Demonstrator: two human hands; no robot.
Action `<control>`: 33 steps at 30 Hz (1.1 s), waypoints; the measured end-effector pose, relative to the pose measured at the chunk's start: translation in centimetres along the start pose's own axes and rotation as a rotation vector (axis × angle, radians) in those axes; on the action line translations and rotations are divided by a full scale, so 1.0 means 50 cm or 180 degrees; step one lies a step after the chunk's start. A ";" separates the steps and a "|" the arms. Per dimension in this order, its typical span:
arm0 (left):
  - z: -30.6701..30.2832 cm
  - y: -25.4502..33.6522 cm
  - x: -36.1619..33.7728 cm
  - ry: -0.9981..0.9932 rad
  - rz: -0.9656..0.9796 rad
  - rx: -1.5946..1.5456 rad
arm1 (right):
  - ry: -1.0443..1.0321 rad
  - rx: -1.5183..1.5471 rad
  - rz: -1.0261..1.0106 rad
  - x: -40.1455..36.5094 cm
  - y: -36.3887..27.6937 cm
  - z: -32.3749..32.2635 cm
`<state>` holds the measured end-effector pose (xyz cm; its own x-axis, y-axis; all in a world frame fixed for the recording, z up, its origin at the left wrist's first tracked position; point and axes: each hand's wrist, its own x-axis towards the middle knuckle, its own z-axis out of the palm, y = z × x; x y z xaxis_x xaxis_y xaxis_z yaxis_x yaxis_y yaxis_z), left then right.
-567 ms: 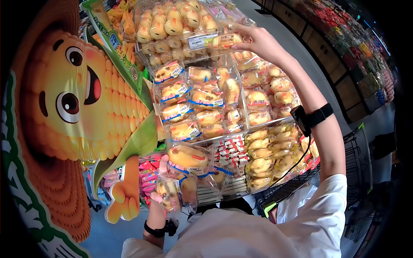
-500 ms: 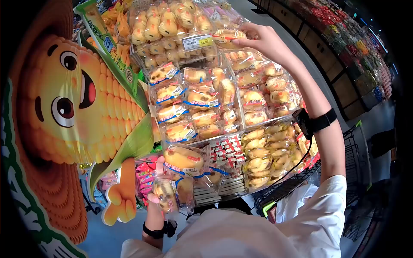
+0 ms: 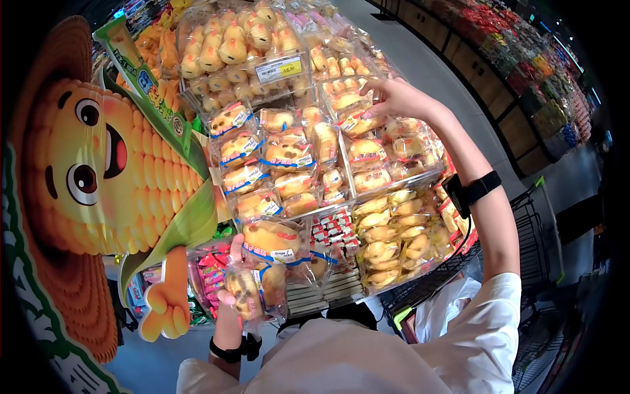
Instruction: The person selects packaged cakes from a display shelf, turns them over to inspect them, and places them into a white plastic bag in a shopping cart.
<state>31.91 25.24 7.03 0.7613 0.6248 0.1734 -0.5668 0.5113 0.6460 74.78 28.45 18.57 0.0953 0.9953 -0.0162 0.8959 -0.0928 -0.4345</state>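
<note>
- Presently, the left hand [image 3: 228, 316] holds a clear-wrapped cake [image 3: 244, 295] at the lower left of the display, thumb pressed on the wrapper.
- A blue-edged packet [image 3: 273, 289] lies against its right side; the large grape packet [image 3: 271, 241] sits just above. Grip on these two: cannot tell.
- The right hand [image 3: 403, 102] is over the upper-right compartment, thumb and forefinger bent and spread apart.
- A wrapped bun [image 3: 356, 125] lies below its fingertips; contact cannot be confirmed.
- The price tag [image 3: 279, 69] is mounted left of the right hand, below the top tier.
- Yellow-wrapped packets [image 3: 382, 253] occupy the lower-right compartment.
- A corn figure [image 3: 157, 151] stands along the display's left side.
</note>
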 end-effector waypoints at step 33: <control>-0.006 0.016 -0.029 0.0396 -0.0236 -0.0009 | 0.0651 -0.0711 -0.1427 0.198 -0.179 0.130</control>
<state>30.22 24.93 7.07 0.7563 0.6535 0.0318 -0.5115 0.5602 0.6515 64.89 39.31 16.44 -0.2551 0.9151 0.3123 0.9364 0.3143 -0.1561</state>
